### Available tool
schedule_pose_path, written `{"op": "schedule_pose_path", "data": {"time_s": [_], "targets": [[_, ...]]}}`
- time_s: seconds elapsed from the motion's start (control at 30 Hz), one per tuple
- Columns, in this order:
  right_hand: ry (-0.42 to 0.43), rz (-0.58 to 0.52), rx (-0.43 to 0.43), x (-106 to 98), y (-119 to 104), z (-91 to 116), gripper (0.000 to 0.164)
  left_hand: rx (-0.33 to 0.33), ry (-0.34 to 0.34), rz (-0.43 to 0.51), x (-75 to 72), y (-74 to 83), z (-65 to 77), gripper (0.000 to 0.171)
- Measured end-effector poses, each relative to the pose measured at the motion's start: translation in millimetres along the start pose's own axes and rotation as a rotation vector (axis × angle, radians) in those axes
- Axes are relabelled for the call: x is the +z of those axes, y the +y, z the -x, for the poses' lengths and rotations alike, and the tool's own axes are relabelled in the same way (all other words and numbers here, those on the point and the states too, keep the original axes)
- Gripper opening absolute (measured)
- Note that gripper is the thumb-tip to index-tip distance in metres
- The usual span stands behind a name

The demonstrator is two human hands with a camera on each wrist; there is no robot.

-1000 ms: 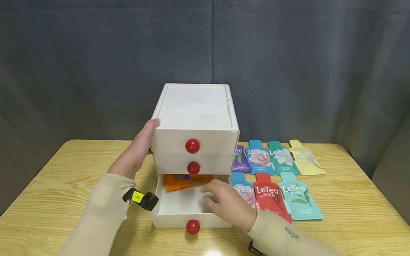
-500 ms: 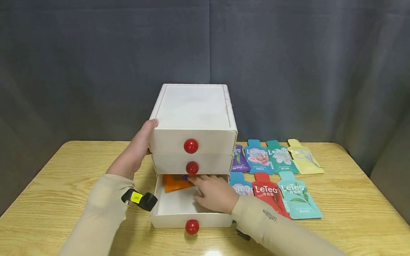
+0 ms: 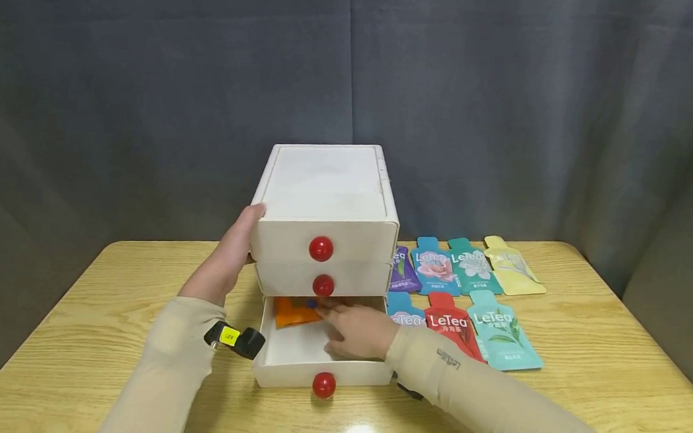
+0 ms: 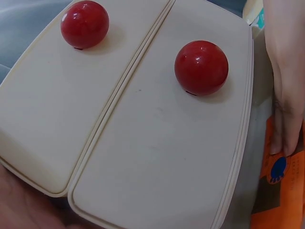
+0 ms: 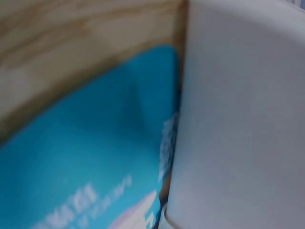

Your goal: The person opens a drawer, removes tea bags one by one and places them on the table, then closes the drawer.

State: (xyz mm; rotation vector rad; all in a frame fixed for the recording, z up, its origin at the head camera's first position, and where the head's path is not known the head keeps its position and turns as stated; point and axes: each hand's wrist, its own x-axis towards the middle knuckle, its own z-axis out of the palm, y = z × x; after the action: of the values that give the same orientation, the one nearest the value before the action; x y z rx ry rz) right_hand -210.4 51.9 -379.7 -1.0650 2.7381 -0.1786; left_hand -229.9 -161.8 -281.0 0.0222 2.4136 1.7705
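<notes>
A white drawer cabinet with red ball knobs stands mid-table, its bottom drawer pulled out. My left hand rests flat along the cabinet's left side, thumb at the top front corner. Inside the bottom drawer lies an orange packet with a blue mark, partly under the drawers above. My right hand reaches into that drawer from the right. In the left wrist view, its straight fingers touch the orange packet near the blue mark. The right wrist view shows only the drawer's side and a blue pouch.
Right of the cabinet, LeTea pouches lie in two rows: among them a red one, a light teal one and a yellow one. A dark curtain hangs behind the wooden table.
My right hand has moved left and deeper into the open drawer, onto the orange packet. My left hand has stayed at the cabinet's side.
</notes>
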Motion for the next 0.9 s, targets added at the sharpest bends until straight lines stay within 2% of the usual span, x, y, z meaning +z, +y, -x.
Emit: {"op": "schedule_pose_path", "data": {"time_s": [0.13, 0.27, 0.33, 0.43, 0.5, 0.57, 0.67, 0.8, 0.9], "targets": [[-0.026, 0.012, -0.047, -1, 3, 4, 0.056, 0.008, -0.001, 0.004, 0.9, -1.1, -0.2, 0.074], [-0.073, 0.027, -0.139, -3, 8, 8, 0.047, 0.024, -0.007, 0.006, 1.4, -0.5, 0.0, 0.075], [-0.090, 0.007, -0.189, -5, 11, 9, 0.041, 0.031, -0.006, 0.007, 1.1, -0.5, 0.0, 0.075], [-0.052, -0.078, -0.218, -7, 13, 11, 0.029, 0.032, -0.006, 0.001, -0.1, -1.0, -0.1, 0.075], [0.013, -0.142, -0.178, -7, 11, 12, 0.020, 0.025, -0.006, -0.003, -0.4, -1.2, 0.0, 0.075], [0.100, -0.182, -0.100, -9, 5, 12, 0.011, 0.024, -0.007, -0.006, -0.7, -1.9, -0.3, 0.074], [0.171, -0.144, 0.048, -10, -5, 14, 0.014, 0.028, -0.006, -0.009, -1.1, -2.4, -0.3, 0.074], [0.084, -0.031, 0.175, -10, -12, 11, 0.030, 0.032, -0.005, -0.011, -1.1, -1.7, 0.4, 0.075], [0.003, -0.057, 0.229, -5, -13, 3, 0.036, 0.034, -0.006, -0.006, -0.2, -0.4, 0.9, 0.076]]}}
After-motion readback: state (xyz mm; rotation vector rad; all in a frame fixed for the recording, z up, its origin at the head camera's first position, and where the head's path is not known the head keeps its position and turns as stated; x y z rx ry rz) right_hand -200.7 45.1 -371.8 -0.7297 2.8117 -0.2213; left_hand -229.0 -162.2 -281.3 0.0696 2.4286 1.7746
